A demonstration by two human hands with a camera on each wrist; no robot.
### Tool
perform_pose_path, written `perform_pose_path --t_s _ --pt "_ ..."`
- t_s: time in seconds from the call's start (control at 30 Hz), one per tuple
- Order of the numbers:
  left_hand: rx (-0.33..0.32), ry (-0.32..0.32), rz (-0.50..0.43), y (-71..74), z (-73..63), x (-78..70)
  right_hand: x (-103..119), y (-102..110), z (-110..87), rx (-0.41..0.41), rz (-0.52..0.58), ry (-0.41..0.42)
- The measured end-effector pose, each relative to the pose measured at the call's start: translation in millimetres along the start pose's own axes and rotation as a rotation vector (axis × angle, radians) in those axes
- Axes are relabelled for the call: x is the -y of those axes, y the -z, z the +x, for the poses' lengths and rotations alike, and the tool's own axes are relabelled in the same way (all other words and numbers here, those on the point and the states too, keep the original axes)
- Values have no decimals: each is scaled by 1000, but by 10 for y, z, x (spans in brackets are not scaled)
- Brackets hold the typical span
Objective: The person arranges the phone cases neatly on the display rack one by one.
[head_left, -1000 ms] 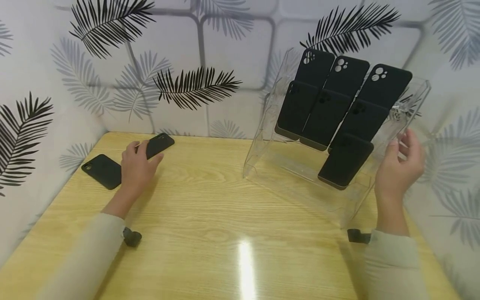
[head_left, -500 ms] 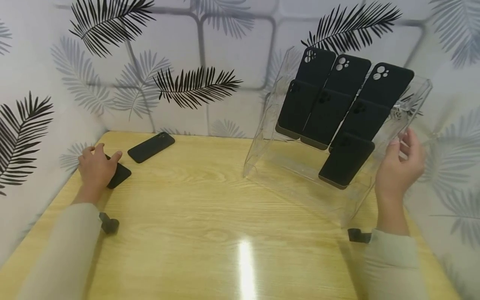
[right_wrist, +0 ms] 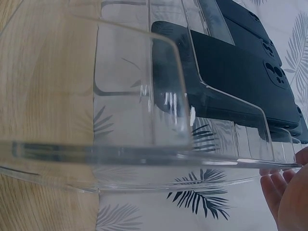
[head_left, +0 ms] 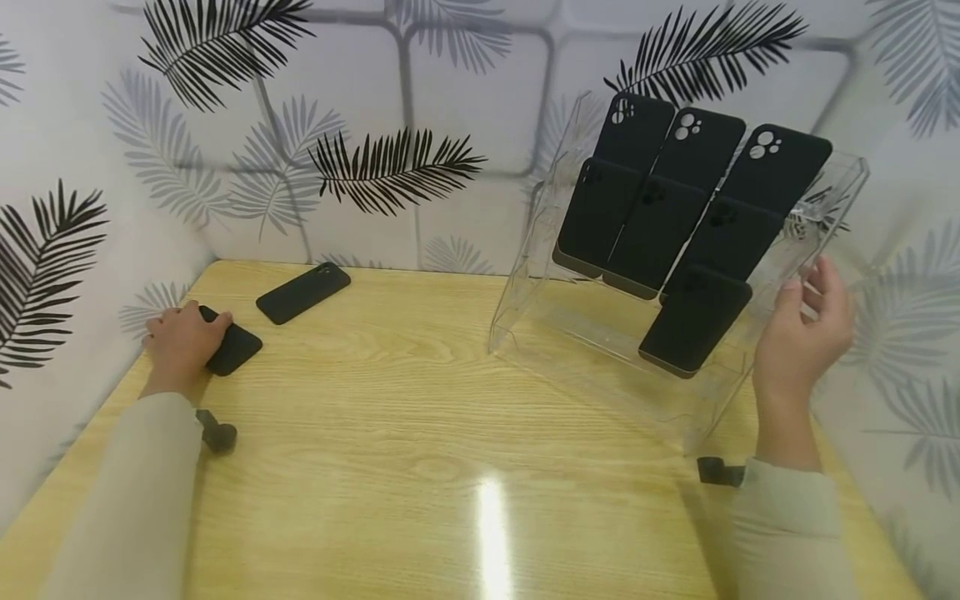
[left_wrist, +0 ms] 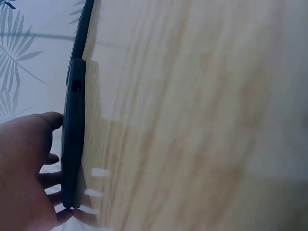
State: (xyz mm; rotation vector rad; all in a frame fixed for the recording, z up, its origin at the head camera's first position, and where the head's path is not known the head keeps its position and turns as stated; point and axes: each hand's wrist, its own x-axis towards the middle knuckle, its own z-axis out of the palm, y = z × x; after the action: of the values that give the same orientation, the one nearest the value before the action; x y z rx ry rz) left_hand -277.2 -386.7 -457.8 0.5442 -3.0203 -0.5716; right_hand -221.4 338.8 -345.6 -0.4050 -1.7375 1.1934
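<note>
My left hand [head_left: 182, 337] lies over the left end of a black phone case [head_left: 236, 348] on the table's left side. In the left wrist view that phone case [left_wrist: 73, 139] is seen edge-on, thumb at one side and fingertips at the other. A second black phone case [head_left: 303, 293] lies flat just beyond it. My right hand [head_left: 804, 337] holds the right side edge of a clear stepped display stand [head_left: 600, 340]. Several black phone cases lean on its tiers in rows, with a single phone case [head_left: 693, 323] on the lower tier at the right.
The wooden table [head_left: 390, 425] meets leaf-patterned walls [head_left: 360, 100] at the back and both sides. The stand is set at an angle, its clear edges hard to see. A dark wrist camera [head_left: 217, 433] sits at the left cuff.
My left hand has moved left from the farther phone case to the nearer one and settled lower over its left end. The right hand stays on the stand.
</note>
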Motion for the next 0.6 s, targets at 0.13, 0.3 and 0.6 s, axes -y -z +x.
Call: perform_pose_path --t_s 0.13,0.3,0.6 --pt "27 -27 18 -8 21 10 0 5 0 -3 5 7" --pt "67 -169 9 -13 34 0 9 7 1 -5 6 10" --pt "160 -328 25 39 -81 -71 75 -5 -37 -11 -26 -12"
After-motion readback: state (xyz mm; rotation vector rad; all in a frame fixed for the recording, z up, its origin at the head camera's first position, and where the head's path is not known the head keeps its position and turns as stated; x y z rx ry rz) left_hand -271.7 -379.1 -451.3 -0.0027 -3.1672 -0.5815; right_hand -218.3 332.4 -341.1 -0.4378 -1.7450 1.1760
